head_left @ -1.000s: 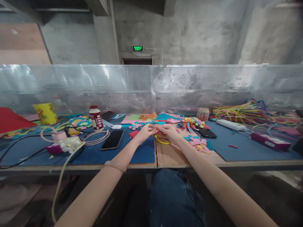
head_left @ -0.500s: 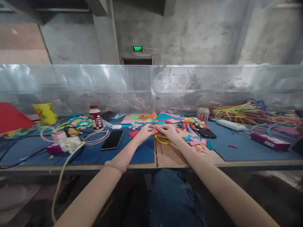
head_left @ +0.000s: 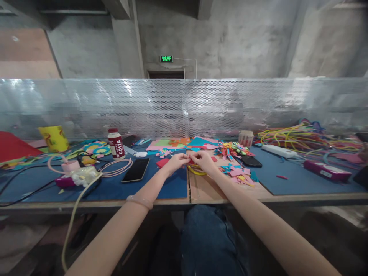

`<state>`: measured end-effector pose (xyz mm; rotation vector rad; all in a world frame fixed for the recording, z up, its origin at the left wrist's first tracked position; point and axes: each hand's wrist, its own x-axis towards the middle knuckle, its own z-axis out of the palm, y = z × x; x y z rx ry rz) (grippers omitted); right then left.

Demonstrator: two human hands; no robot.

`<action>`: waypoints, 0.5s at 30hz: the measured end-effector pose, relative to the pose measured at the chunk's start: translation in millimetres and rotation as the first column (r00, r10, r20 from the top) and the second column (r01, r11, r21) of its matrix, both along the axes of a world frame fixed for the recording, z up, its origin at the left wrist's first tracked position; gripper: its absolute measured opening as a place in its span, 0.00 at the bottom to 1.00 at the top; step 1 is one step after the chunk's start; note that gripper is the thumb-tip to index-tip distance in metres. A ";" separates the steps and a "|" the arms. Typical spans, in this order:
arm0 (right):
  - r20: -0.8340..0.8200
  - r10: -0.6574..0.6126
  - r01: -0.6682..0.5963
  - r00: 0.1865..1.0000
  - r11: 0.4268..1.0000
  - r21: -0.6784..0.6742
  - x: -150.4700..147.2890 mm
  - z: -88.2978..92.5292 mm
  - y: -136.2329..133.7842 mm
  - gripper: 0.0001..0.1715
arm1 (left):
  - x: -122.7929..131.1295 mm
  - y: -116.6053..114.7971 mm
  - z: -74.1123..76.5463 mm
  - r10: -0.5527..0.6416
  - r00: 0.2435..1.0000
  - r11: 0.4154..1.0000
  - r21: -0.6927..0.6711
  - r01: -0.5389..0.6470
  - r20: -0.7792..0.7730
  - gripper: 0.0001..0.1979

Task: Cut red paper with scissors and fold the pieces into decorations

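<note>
Pinching a red bit (head_left: pixel 190 158) in their fingertips, the left hand (head_left: pixel 178 162) and the right hand (head_left: pixel 203 160) meet over the middle of the table (head_left: pixel 204 194). The bit is tiny and partly hidden, so I cannot tell its shape. Yellow strands (head_left: pixel 196 171) curve just below the right hand. Red paper (head_left: pixel 161 163) lies beside the left hand, with a phone (head_left: pixel 135 170) farther left. Pink, blue and yellow scraps (head_left: pixel 241 175) lie right of the right hand. A bottle (head_left: pixel 116 145) with a red lid stands behind the phone.

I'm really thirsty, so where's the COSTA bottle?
In the head view, the COSTA bottle stands to the left of the left hand, just behind the coiled pink cable.
</note>
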<state>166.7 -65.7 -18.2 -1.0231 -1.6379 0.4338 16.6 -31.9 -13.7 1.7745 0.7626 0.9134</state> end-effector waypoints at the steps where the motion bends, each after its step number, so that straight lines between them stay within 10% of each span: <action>1: 0.003 0.005 -0.005 1.000 1.000 -0.005 0.0 1.7 -1.9 0.15 | -0.4 0.4 -0.1 -0.003 1.000 1.000 0.002 0.003 0.006 0.14; 15: -0.105 0.102 -0.115 0.989 0.985 -0.128 4.6 3.6 -2.4 0.21 | -2.2 10.5 -4.2 -0.053 0.998 0.998 0.038 0.051 0.035 0.14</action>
